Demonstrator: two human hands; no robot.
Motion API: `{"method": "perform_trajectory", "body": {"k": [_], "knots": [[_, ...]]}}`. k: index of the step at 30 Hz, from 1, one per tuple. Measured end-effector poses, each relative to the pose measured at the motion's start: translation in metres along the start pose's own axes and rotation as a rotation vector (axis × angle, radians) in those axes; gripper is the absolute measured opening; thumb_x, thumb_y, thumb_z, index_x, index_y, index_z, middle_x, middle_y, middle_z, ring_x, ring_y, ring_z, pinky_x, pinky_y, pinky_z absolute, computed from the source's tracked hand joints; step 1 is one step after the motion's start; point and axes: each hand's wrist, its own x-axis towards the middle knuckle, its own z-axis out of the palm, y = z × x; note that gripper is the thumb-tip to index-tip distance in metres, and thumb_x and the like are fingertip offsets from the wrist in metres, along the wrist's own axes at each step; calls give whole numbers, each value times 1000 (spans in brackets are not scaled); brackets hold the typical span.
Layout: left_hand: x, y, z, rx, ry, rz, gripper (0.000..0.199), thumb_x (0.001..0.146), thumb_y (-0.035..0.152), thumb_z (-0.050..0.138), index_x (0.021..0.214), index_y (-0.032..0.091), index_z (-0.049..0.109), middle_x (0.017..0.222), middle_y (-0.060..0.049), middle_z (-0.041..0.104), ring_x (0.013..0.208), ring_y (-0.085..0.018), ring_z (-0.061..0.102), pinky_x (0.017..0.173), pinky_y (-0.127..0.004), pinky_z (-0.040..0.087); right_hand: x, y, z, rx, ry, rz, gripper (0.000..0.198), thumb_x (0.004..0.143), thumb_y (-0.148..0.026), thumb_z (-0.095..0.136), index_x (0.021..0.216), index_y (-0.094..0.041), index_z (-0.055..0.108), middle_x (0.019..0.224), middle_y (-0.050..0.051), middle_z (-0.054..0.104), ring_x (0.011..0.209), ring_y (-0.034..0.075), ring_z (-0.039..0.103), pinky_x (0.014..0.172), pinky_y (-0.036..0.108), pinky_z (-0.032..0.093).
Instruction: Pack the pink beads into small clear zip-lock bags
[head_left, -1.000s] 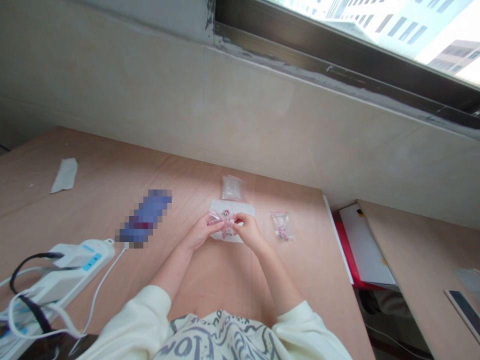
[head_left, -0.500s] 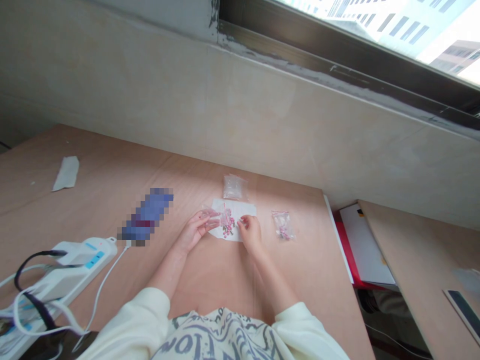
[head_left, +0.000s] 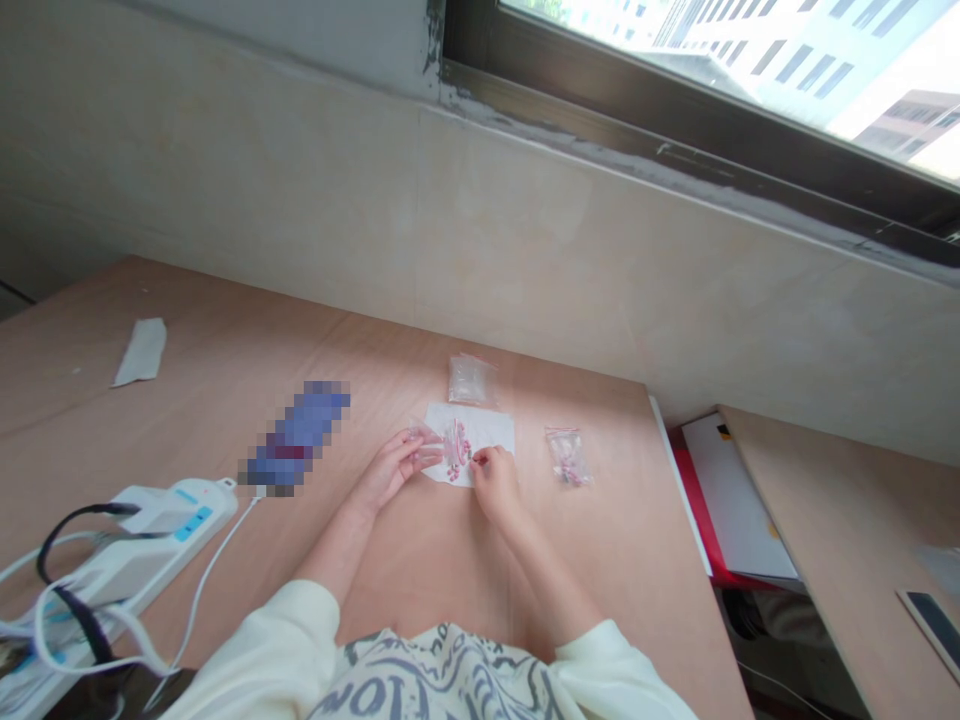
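My left hand [head_left: 394, 465] is closed on a small clear plastic bag [head_left: 429, 436] with a pinkish edge, held over the left side of a white paper sheet [head_left: 495, 425]. Several small pink and dark beads [head_left: 456, 468] lie in a loose pile on that sheet. At the pile's right side my right hand [head_left: 495, 478] pinches with thumb and forefinger; what sits between its fingertips is too small to make out. A clear zip bag [head_left: 569, 458] with pink pieces inside lies to the right. Behind the paper is another clear bag [head_left: 470, 381].
A blurred-out blue phone [head_left: 296, 438] lies to the left, near a white power strip [head_left: 142, 555] with tangled cables. A torn white paper [head_left: 141, 352] is at the far left. On the right are a red folder [head_left: 701, 520] in a gap and a second tabletop [head_left: 840, 520].
My right hand has dipped slightly towards the bead pile, its fingertips now at the pile's edge. The left hand keeps holding the bag. The whole view has shifted a little.
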Motion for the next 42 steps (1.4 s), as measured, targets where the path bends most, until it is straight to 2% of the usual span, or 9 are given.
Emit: {"method": "perform_trajectory", "body": {"k": [4,11,18,23,30,33,36,39,42], "knots": [[1,-3,2,9,-43,-22,8,71,12,50,77,10,56,80,-8,65,70,-18,62,69,-30,49,11,-11,-16,118,64,17,8,67,-20,48,69,-17,55,71,4,55,69,16,48,65,28,37],[3,-8,11,38,-96,-27,14,69,16,55,83,12,53,78,-6,64,69,-17,61,67,-31,49,20,-33,-21,185,1,18,7,63,-21,51,64,-17,57,67,3,58,68,16,50,60,26,35],[5,-8,5,45,-98,-9,16,68,18,58,82,13,53,79,-6,63,71,-16,61,67,-29,48,18,-33,-32,232,92,93,11,65,-24,49,66,-18,57,70,3,59,67,15,50,59,26,36],[5,-9,11,64,-74,0,15,68,19,58,81,13,52,77,-4,63,69,-15,61,66,-28,49,14,-37,-28,172,48,-11,8,65,-19,50,65,-18,57,68,3,58,70,16,49,65,28,35],[6,-12,17,67,-81,19,18,70,20,56,86,13,51,83,-5,63,73,-16,60,68,-31,49,13,-41,-21,134,38,-30,14,70,-21,47,67,-18,60,68,4,54,73,16,46,69,29,36],[7,-14,18,12,-49,34,14,70,18,55,82,13,51,80,-4,63,74,-16,60,70,-31,48,10,-40,-21,186,33,-17,22,74,-29,42,71,-19,62,78,7,52,79,18,46,67,29,37],[8,-15,19,-39,-45,48,11,70,17,55,80,14,52,78,-4,64,76,-16,60,71,-30,47,8,-37,-20,262,-3,1,22,72,-32,45,77,-19,61,87,8,53,82,18,48,65,29,39],[7,-15,18,-4,-77,34,11,67,19,58,77,14,54,76,-3,65,74,-16,61,71,-29,45,8,-33,-22,353,-55,12,18,70,-29,47,77,-18,60,82,6,58,78,17,52,63,28,41],[4,-12,12,119,-134,28,13,63,18,63,73,12,57,79,-5,66,75,-17,60,73,-28,42,11,-31,-31,413,-1,56,16,70,-26,47,75,-17,59,78,4,61,73,15,54,63,27,41]]}}
